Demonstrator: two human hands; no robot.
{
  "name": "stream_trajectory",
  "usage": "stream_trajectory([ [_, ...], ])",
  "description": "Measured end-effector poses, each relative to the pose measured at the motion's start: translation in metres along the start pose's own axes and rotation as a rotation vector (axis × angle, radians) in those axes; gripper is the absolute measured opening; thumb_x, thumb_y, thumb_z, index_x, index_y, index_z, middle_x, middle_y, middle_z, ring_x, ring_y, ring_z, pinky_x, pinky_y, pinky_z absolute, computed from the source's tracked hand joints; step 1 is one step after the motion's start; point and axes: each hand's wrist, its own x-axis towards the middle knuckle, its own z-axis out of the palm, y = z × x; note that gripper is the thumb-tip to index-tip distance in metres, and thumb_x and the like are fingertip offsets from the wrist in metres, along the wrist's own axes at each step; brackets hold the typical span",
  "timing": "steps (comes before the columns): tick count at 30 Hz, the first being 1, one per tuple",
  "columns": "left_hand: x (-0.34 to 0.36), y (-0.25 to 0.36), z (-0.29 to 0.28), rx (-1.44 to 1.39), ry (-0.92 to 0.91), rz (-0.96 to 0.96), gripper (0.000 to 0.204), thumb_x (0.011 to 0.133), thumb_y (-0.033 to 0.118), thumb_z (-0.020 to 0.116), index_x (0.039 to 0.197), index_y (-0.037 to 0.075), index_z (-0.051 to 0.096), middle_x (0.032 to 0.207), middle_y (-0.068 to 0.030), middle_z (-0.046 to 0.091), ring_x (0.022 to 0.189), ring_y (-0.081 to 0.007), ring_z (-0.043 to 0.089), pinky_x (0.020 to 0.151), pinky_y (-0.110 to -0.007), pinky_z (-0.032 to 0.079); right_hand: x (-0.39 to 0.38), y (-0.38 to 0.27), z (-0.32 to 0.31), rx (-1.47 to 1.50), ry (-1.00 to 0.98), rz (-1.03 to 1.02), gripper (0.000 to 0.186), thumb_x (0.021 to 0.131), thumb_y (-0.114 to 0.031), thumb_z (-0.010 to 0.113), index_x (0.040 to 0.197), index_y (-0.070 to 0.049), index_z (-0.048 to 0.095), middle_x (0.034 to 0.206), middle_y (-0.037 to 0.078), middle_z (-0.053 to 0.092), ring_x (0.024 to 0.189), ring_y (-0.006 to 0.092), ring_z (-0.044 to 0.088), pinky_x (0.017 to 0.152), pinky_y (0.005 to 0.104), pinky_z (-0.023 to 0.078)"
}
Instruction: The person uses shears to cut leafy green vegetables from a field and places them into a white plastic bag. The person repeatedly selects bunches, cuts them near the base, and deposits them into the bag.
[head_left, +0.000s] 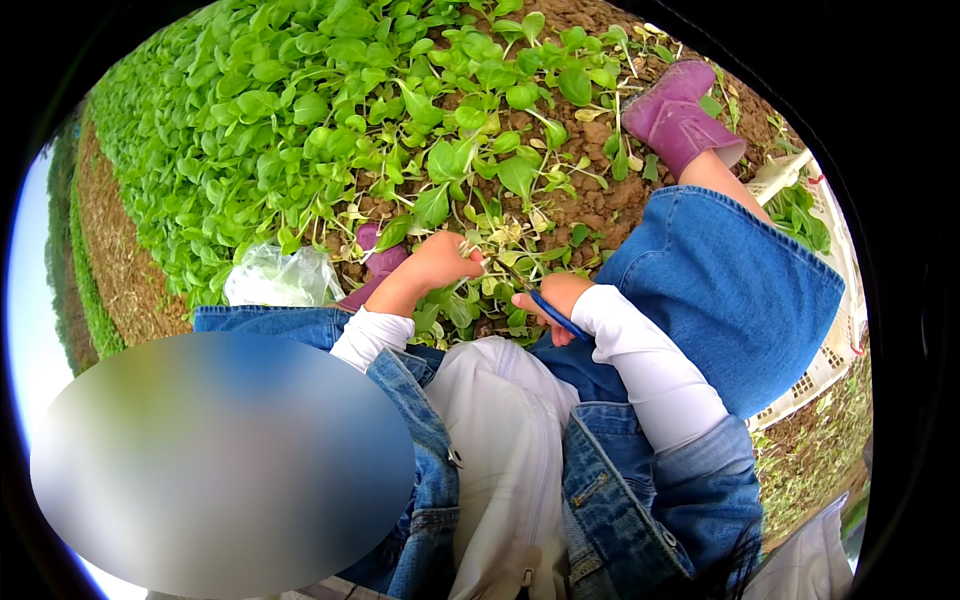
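My left hand (437, 262) is closed in a pinch at the front edge of the leafy greens, with pale stem ends (468, 248) showing at its fingertips. What hangs below those fingers is partly hidden among the leaves. Just to the right, my right hand (564, 291) grips blue-handled scissors (556, 314). The dark blades point up and left toward the left hand's fingertips; whether they are apart is too small to tell. Beneath both hands lie green leaves (460, 308) and yellowed, wilted leaves (508, 235).
Dense greens (250, 120) fill the far left, thinning toward brown soil (575, 225). A clear plastic bag (283, 275) lies left of my hands. Purple boots (680, 120) stand on the ground. At the right is a white crate (848, 262) with cut greens (800, 218).
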Motion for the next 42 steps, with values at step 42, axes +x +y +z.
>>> stream_trajectory([
  [42, 0.02, 0.073, -0.02, -0.65, -0.146, -0.024, 0.01, 0.079, 0.015, 0.056, 0.079, 0.006, 0.055, 0.068, -0.0011, 0.059, 0.038, -0.0033, 0.031, 0.034, -0.019, 0.024, -0.118, -0.014, -0.049, 0.82, 0.695, -0.505, 0.042, 0.085, -0.041, 0.042, 0.081, 0.0, 0.049, 0.058, 0.007, 0.053, 0.046, 0.0094, 0.049, 0.041, 0.0186, 0.036],
])
